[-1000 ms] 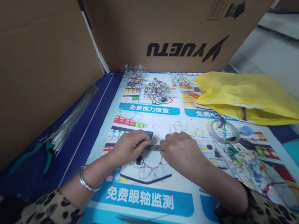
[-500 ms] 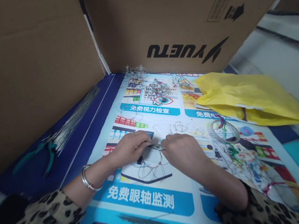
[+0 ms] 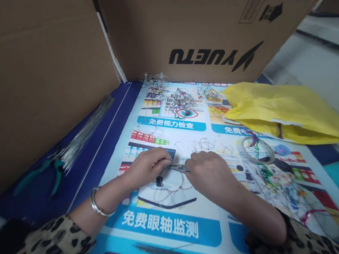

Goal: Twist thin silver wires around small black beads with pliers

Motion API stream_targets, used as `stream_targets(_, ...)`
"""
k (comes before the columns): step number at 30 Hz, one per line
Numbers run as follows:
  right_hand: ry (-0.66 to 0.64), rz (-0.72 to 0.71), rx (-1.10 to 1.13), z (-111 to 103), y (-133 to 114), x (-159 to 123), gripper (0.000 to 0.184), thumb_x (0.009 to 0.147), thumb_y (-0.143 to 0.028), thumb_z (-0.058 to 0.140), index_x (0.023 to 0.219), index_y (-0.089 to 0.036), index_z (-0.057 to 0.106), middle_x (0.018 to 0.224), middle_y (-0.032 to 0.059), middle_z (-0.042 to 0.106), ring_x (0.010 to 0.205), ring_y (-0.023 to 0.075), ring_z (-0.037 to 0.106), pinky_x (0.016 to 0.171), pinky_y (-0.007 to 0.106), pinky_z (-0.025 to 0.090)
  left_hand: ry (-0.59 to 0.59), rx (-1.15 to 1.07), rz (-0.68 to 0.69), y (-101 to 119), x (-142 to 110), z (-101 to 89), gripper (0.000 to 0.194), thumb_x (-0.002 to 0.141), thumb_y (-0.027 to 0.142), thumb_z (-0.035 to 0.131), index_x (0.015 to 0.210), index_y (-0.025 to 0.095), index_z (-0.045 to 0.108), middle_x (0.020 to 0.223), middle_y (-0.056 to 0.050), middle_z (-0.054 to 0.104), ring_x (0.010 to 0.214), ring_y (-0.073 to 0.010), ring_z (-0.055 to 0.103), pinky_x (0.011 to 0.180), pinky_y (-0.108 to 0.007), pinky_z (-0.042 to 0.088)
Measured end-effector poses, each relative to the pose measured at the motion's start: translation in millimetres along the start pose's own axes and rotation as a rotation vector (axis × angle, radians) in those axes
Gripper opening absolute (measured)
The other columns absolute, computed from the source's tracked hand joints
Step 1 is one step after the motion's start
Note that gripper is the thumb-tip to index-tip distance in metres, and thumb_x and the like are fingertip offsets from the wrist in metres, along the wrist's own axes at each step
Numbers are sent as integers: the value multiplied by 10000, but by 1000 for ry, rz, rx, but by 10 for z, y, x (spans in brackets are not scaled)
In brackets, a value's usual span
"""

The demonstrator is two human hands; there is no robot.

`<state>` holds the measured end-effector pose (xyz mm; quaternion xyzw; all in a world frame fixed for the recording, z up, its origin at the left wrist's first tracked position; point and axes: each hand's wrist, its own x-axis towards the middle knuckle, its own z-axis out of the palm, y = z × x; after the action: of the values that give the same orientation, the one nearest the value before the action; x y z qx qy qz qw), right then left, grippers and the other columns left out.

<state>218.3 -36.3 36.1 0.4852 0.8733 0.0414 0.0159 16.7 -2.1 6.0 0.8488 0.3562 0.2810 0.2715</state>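
Note:
My left hand [image 3: 151, 165], a silver bangle on its wrist, is closed with thumb and finger pinched on what looks like a thin wire. My right hand [image 3: 209, 177] is a fist around a slim silver metal tool [image 3: 179, 168], apparently pliers. Its narrow end points left, close to my left fingertips; its grip is hidden inside my palm. Below the hands lies a loose ring of thin wire loops with small reddish bits [image 3: 171, 192]. A bundle of short dark wires [image 3: 165, 251] rests nearer to me on the printed sheet.
Teal-handled pliers [image 3: 57, 177] and a bundle of straight silver wires [image 3: 82, 138] lie left on blue cloth. A clear tape roll [image 3: 258, 150], a yellow bag [image 3: 288, 112] and tangled coloured wires [image 3: 181, 101] are on the printed sheet. Cardboard walls [image 3: 170, 17] stand behind.
The hands stay close together in nearly the same place. The metal tool between them shows slightly more clearly as my right hand shifts a little right. The whole view shifts slightly.

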Motion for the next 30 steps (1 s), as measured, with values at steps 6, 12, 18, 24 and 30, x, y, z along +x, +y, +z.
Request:
stream_targets(6,-5,-11,5,-4,15,7,114,793,-184,537,688,-192,582,695,32,579,669,175,513,587,313,217,-29,-12,30,-20,-8,1,121,893,163,440,828,177,541,774,1,592,729,-114,534,657,-223,394)
stream_targets(12,-4,-21,5,-8,21,-3,120,799,-185,545,687,-194,585,684,25,580,656,169,516,578,312,218,-36,10,18,12,-6,-5,116,879,165,438,821,173,538,770,-6,583,718,-118,527,648,-230,394)
stream_targets(18,-35,6,-23,-111,72,-131,145,831,-285,549,741,-193,618,736,37,603,723,190,533,632,313,256,26,78,2,41,-15,-3,91,814,140,478,754,172,539,680,15,552,634,-105,500,589,-218,367)
stream_targets(24,-74,41,-70,-173,38,-234,131,831,-231,537,738,-190,619,747,53,603,727,202,527,640,322,259,55,138,12,63,-17,-3,107,791,132,461,741,174,546,677,13,564,615,-104,506,572,-218,366)
stream_targets(30,-108,77,-66,-155,38,-220,125,834,-215,533,760,-176,626,760,70,602,750,208,529,644,330,260,48,219,-2,106,-34,13,122,797,158,467,828,185,582,742,4,625,631,-113,556,574,-223,391)
